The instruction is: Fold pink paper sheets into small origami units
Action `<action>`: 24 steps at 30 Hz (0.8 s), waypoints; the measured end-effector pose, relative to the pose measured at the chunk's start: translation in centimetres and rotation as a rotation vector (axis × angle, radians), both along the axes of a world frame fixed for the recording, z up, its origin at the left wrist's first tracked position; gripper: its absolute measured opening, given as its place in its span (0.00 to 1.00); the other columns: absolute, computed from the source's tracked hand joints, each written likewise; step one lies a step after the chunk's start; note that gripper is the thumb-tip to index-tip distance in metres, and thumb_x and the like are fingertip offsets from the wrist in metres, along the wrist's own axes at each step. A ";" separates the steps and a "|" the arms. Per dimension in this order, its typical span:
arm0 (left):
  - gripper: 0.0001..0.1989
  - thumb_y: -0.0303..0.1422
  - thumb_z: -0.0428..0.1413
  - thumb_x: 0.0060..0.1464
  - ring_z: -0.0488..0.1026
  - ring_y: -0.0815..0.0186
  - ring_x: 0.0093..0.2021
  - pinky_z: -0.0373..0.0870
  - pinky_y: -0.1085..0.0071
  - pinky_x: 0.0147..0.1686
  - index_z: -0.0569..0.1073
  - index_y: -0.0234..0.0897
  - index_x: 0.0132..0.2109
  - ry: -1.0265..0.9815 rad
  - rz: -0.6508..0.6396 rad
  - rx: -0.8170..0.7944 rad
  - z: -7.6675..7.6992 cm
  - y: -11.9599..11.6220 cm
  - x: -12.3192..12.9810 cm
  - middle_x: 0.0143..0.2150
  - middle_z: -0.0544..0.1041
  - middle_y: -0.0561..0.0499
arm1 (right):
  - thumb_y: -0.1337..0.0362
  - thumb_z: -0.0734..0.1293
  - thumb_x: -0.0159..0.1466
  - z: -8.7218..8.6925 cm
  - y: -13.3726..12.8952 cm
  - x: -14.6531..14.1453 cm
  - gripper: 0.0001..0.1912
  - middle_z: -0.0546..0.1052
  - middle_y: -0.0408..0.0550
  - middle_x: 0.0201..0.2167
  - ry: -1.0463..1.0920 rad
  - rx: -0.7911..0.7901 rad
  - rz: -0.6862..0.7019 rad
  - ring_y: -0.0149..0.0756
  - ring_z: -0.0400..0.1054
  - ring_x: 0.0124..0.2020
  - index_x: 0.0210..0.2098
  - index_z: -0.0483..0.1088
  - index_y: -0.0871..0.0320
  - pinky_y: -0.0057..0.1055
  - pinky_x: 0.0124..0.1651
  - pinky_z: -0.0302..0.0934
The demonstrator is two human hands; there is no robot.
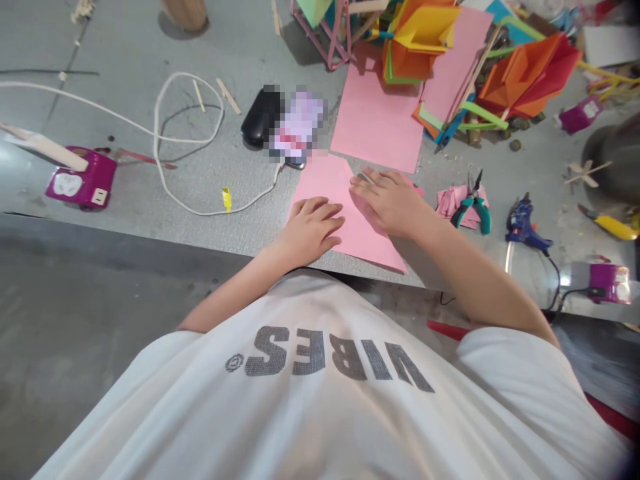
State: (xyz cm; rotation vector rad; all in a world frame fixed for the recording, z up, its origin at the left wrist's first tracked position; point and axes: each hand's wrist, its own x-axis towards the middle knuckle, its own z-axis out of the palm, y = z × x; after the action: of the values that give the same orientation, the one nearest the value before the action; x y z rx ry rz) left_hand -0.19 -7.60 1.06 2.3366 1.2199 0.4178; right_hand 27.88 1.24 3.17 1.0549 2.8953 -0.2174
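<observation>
A pink paper sheet (356, 227) lies at the table's front edge, with a slanted edge running from its top toward the lower right. My left hand (313, 230) rests on its left part, fingers spread. On the slanted edge at the right lies my right hand (385, 200), its fingers stretched out flat; the paper beneath its palm is hidden. Another pink sheet (380, 127) lies just behind. Right of my right hand, green-handled pliers (473, 208) rest on small pink paper pieces (450, 200).
A phone (299, 127) with a white cable (200, 212) and a black case (261, 119) lie behind left. Folded colored paper pieces (420, 40) stand at the back. A blue glue gun (525, 223) and yellow cutter (615, 225) are right; a purple socket block (85, 179) is left.
</observation>
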 end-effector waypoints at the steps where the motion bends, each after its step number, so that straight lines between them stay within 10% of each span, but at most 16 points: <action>1: 0.20 0.41 0.61 0.76 0.65 0.38 0.82 0.61 0.35 0.80 0.85 0.45 0.68 -0.001 0.002 -0.001 -0.1 0.0 0.0 0.80 0.77 0.42 | 0.61 0.55 0.84 0.1 -0.7 0.5 0.31 0.70 0.64 0.83 0.002 0.004 0.004 0.63 0.58 0.87 0.80 0.68 0.66 0.64 0.83 0.55; 24: 0.20 0.45 0.62 0.75 0.63 0.38 0.82 0.56 0.34 0.82 0.84 0.47 0.67 -0.007 0.031 -0.022 -1.0 0.2 -0.5 0.81 0.76 0.44 | 0.75 0.66 0.75 -0.6 -19.8 10.6 0.32 0.82 0.49 0.74 0.097 0.095 -0.183 0.54 0.76 0.77 0.75 0.78 0.50 0.58 0.75 0.70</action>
State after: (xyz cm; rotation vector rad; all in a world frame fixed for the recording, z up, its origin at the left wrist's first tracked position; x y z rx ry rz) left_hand -0.69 -7.42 0.08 2.2983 1.2524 0.4205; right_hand 38.53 -18.55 2.56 1.3644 2.9191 -0.1436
